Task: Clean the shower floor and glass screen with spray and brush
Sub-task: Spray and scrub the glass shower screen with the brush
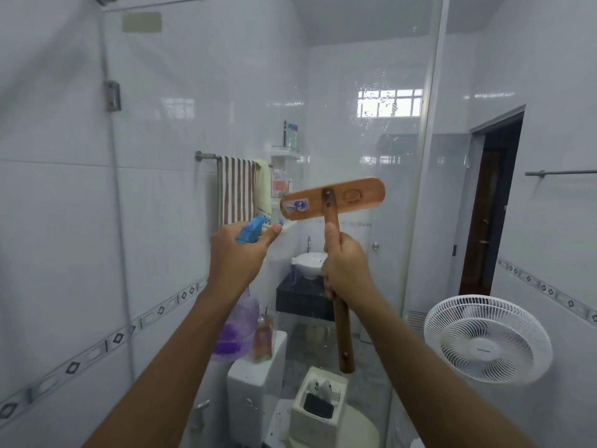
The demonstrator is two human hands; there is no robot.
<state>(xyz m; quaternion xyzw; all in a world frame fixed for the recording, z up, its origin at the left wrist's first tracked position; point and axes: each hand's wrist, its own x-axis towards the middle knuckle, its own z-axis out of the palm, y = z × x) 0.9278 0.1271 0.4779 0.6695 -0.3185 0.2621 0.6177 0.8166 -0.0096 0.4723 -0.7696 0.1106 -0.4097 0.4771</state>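
The glass screen (200, 92) stands right in front of me, wet with droplets near its upper right. My left hand (237, 253) grips a spray bottle (237, 324) with a blue trigger head and purple liquid, its nozzle pointing at the glass. My right hand (347, 266) holds the wooden handle of a brush (332, 198). The flat wooden back of the brush head faces me and its bristle side lies against the glass at chest height. The shower floor is out of view.
Behind the glass are a striped towel (235, 189) on a rail, a corner shelf (284, 153), a washbasin (310, 260) on a dark counter and a toilet cistern (255, 389). A white fan (487, 339) stands at the right, by a dark doorway (491, 202).
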